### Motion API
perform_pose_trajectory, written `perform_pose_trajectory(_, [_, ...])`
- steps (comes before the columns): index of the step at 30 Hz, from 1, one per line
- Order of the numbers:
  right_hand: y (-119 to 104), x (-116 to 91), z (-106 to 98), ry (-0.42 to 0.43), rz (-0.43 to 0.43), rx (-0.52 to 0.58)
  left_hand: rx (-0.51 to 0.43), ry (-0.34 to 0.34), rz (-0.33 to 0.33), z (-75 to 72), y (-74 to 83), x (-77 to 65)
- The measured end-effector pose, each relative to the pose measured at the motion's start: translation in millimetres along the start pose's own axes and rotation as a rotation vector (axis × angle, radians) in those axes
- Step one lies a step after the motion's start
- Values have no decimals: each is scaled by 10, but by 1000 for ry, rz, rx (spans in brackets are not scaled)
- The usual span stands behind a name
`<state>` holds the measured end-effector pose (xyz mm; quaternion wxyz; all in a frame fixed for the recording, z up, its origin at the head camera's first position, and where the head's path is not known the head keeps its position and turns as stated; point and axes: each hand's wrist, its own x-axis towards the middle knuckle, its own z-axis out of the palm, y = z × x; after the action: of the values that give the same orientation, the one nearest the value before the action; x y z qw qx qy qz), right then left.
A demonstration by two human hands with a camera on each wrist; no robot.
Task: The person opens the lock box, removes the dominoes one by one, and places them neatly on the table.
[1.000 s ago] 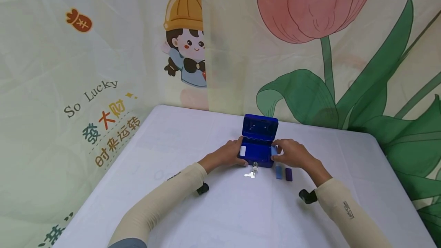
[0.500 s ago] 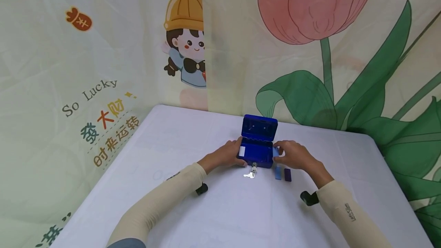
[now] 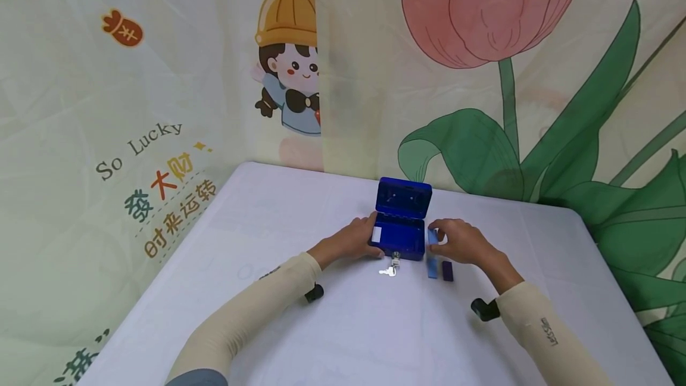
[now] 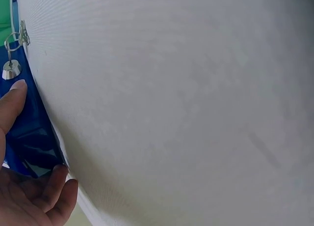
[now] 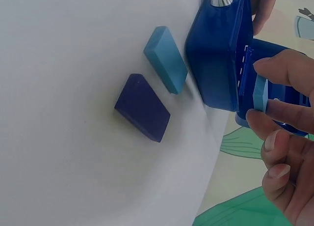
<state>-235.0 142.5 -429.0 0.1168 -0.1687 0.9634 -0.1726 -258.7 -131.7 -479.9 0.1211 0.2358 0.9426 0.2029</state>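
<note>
A dark blue lockable metal cash box stands on the table with its lid raised. My left hand grips its left side, with the thumb along the front face near the lock in the left wrist view. My right hand pinches a light blue rectangular block between thumb and fingers, just off the box's right wall. On the table below that hand lie another light blue block and a dark purple block, side by side.
Keys on a ring hang from the lock at the box's front. A white cloth covers the table. Behind it hangs a printed backdrop with a tulip and a cartoon figure.
My right hand has shifted slightly right with the light blue block, from against the box's right wall to a small gap beside it. The left hand keeps its grip on the box.
</note>
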Motion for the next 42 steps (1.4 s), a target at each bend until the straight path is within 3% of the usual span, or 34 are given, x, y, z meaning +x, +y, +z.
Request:
perform_pose_trajectory(30, [225,-96,61,-11,76,-14,14,-16,-16,-23,39,5])
perform_pose_trajectory(42, [378,-159,94,5,68,9,-3,-13,-42,-5,49,28])
